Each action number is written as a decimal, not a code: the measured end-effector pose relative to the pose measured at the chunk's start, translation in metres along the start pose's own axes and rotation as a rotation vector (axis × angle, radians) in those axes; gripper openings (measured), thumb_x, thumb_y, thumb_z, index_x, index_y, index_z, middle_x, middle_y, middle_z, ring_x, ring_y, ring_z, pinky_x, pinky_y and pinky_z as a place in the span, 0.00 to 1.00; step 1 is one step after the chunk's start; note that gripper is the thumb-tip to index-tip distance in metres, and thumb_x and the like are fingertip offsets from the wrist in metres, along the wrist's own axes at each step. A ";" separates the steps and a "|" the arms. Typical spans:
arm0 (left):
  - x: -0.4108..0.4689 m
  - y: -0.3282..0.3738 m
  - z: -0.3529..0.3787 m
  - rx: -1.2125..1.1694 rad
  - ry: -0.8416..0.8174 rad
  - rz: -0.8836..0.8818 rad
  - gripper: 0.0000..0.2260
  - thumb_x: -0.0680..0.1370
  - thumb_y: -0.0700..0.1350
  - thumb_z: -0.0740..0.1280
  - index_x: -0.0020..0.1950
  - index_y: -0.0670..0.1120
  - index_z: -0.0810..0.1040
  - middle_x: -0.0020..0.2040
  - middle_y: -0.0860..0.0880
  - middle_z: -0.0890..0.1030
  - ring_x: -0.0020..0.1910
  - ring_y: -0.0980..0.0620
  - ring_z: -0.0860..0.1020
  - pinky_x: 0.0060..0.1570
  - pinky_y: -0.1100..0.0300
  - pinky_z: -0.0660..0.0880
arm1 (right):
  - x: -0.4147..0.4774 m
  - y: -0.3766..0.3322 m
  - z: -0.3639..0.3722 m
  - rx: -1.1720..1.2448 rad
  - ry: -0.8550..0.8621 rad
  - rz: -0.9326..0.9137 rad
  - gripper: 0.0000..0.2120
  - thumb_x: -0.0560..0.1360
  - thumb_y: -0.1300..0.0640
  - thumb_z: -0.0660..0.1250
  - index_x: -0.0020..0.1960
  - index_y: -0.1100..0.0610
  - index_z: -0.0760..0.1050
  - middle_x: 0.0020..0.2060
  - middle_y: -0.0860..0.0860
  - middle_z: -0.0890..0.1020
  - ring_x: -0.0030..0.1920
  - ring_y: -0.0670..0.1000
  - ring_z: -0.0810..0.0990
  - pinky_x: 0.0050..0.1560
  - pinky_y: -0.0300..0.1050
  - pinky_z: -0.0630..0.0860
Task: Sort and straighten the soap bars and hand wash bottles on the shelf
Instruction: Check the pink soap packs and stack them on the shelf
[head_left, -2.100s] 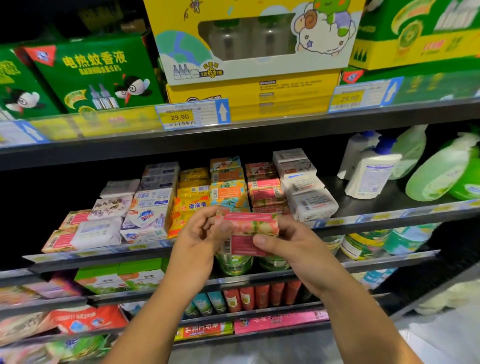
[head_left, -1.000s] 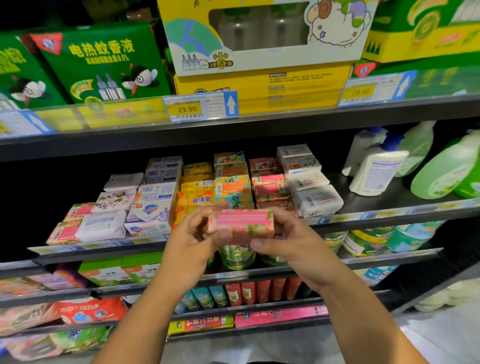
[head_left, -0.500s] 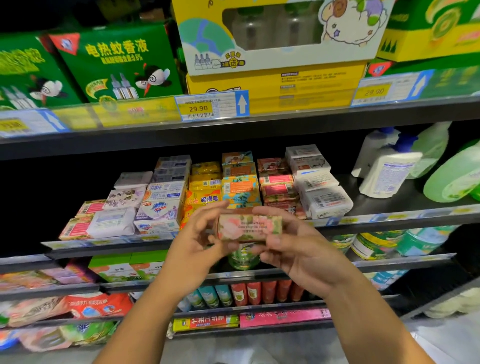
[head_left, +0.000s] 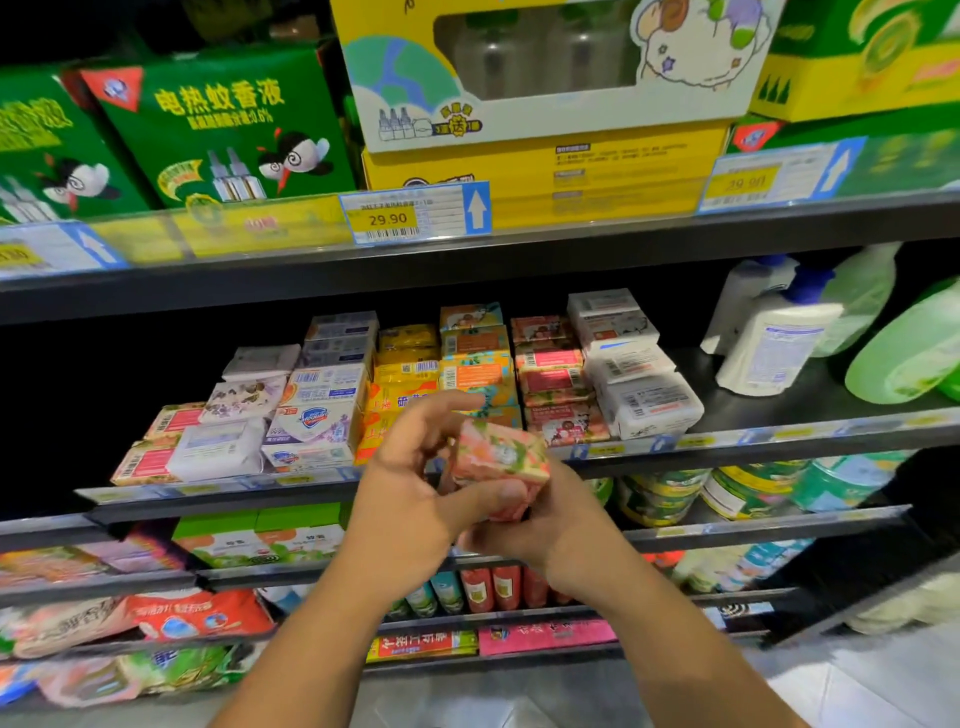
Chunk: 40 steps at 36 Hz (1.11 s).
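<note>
Dark shop shelf (head_left: 779, 435) holds soap bars (head_left: 322, 410) and bottles (head_left: 769, 348). Left hand (head_left: 410, 504) and right hand (head_left: 566, 545) both grip a pink soap box (head_left: 501, 454).

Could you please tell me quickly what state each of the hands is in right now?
Left hand: closed on the pink floral soap bar, thumb across its front.
Right hand: closed on the same soap bar from below.
</note>
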<state>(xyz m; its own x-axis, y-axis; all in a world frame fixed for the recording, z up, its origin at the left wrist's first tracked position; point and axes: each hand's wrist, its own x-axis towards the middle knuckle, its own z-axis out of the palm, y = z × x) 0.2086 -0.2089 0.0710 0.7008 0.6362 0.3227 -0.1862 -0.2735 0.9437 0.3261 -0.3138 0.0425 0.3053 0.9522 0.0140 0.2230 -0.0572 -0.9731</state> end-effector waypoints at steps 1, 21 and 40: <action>0.000 -0.001 0.000 0.014 -0.005 -0.003 0.27 0.58 0.52 0.83 0.55 0.63 0.79 0.48 0.57 0.82 0.50 0.57 0.80 0.48 0.63 0.77 | 0.000 0.001 0.000 0.011 0.004 0.024 0.17 0.73 0.72 0.71 0.55 0.54 0.79 0.47 0.51 0.86 0.47 0.52 0.85 0.43 0.43 0.83; -0.021 -0.041 -0.034 0.025 -0.068 -0.395 0.38 0.61 0.45 0.79 0.69 0.46 0.72 0.57 0.46 0.84 0.57 0.45 0.82 0.54 0.48 0.80 | 0.030 -0.005 0.012 0.281 0.102 -0.070 0.35 0.59 0.60 0.84 0.62 0.45 0.76 0.49 0.54 0.84 0.53 0.56 0.84 0.55 0.57 0.81; -0.008 -0.023 -0.154 -0.326 0.270 -0.757 0.12 0.71 0.47 0.72 0.47 0.40 0.79 0.31 0.47 0.79 0.24 0.54 0.77 0.22 0.65 0.70 | 0.102 -0.032 0.079 0.274 -0.009 0.419 0.16 0.67 0.39 0.74 0.45 0.50 0.83 0.34 0.47 0.84 0.35 0.47 0.82 0.40 0.42 0.76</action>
<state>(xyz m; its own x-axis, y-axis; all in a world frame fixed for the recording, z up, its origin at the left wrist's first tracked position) 0.1012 -0.0968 0.0582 0.5364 0.7242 -0.4334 0.0468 0.4872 0.8721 0.2774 -0.1909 0.0565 0.3084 0.8667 -0.3921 -0.1688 -0.3558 -0.9192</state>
